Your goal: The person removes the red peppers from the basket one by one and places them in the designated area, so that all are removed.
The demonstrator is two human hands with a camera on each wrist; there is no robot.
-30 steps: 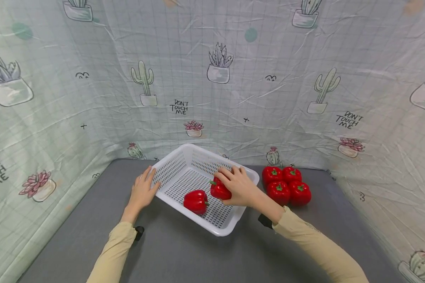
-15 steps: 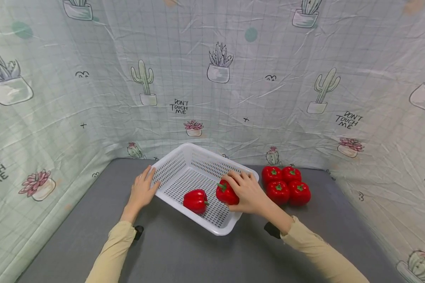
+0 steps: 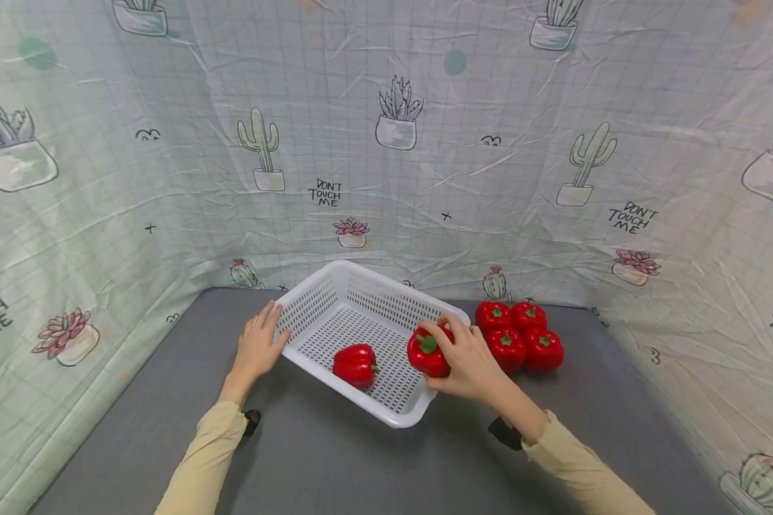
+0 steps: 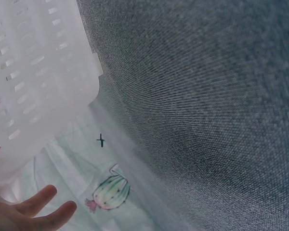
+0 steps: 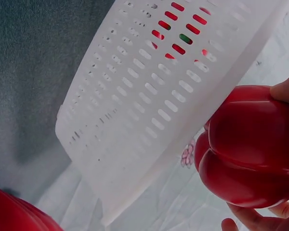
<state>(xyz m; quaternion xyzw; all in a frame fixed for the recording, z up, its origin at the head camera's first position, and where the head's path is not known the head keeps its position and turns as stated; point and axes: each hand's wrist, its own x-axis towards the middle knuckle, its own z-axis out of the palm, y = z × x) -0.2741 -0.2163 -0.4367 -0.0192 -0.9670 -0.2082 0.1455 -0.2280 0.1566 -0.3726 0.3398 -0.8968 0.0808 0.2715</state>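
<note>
A red bell pepper (image 3: pixel 427 357) with a green stem is gripped in my right hand (image 3: pixel 470 361), above the right end of a white perforated plastic basket (image 3: pixel 396 422). The right wrist view shows that bell pepper (image 5: pixel 250 154) held between thumb and fingers, beside the rim on the basket's outer side (image 5: pixel 135 91). My left hand (image 3: pixel 258 342) rests at the basket's left rim, fingers extended; two of them (image 4: pixel 55 214) show straight in the left wrist view. Another red bell pepper (image 3: pixel 354 366) lies on its side inside the basket, stem to the right.
Several more red bell peppers (image 3: pixel 543 350) stand grouped, stems up, on the grey table (image 3: pixel 335 465) right of the basket. One bell pepper (image 5: pixel 14 211) fills the lower left corner of the right wrist view. A cactus-print cloth (image 3: pixel 425 179) encloses the back and sides.
My right hand has moved right, carrying its bell pepper from over the basket's interior toward its right rim; the stem has turned more toward the camera. The left hand and basket stay put.
</note>
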